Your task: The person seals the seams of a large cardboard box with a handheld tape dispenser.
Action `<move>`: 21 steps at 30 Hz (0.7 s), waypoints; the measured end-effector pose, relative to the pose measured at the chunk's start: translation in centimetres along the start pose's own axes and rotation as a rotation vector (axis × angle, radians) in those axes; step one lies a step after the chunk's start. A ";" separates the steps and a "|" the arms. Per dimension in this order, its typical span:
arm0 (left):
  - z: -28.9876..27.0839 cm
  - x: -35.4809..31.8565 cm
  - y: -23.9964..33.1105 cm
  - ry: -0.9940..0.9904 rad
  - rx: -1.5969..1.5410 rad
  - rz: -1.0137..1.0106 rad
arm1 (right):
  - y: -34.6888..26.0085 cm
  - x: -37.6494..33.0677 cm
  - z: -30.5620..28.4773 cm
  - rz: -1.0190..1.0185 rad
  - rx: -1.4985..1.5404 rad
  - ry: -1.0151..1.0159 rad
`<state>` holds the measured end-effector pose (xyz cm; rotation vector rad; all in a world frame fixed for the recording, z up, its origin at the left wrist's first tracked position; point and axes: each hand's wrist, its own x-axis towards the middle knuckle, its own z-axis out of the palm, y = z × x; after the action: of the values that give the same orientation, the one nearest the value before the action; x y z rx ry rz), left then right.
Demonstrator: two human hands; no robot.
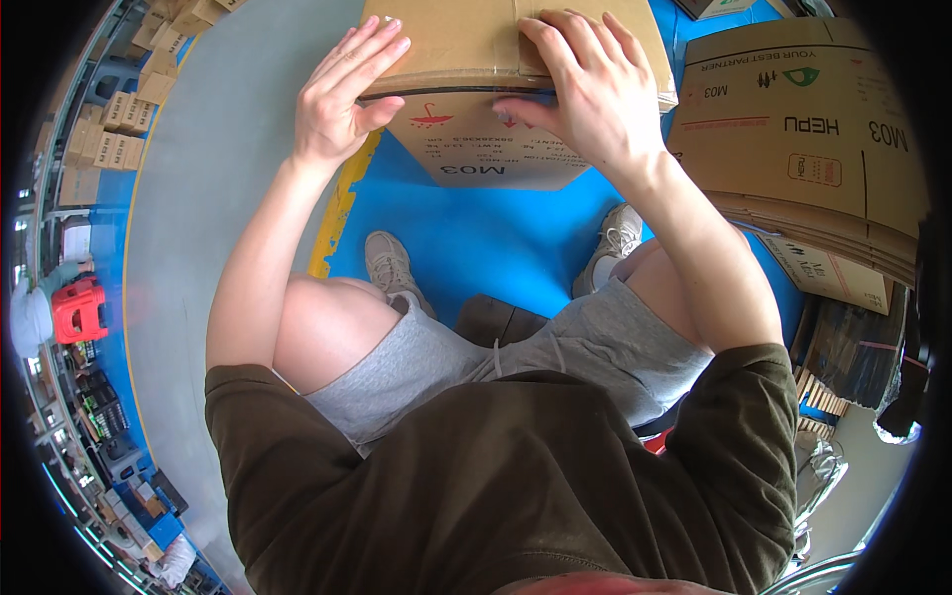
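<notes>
Boxes (119,139), small and brown, stood in piles well to the left of the carton (451,45), beyond a strip of grey floor (188,258). A yellow line (337,223) ran along the floor just left of the carton. At the carton's left edge was the left grip (342,104), fingers angled over the top and thumb held apart from them, closed on nothing. The left shoe (387,260) was planted on the near side of the carton. The carton itself stood upright between the two grips, on the blue floor (476,233), with a dark gap under its top along the near edge. The right grip (605,104) lay over that edge, toward the carton's right: its fingers were spread on top, its thumb well apart from them at the gap. Near the carton's right side was the right shoe (620,233). Farther right of the carton stood a broad stack of brown cardboard (833,84).
</notes>
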<state>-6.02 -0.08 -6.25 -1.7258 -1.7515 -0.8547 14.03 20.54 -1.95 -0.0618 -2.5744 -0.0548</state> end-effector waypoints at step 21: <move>0.3 3.2 4.1 -0.176 0.343 -0.189 | 3.5 -1.2 -4.2 0.136 -0.058 -0.005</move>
<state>-2.07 2.19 -3.82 -1.4622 -2.0641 -0.4502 17.46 23.78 1.01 -0.2586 -2.5662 -0.0777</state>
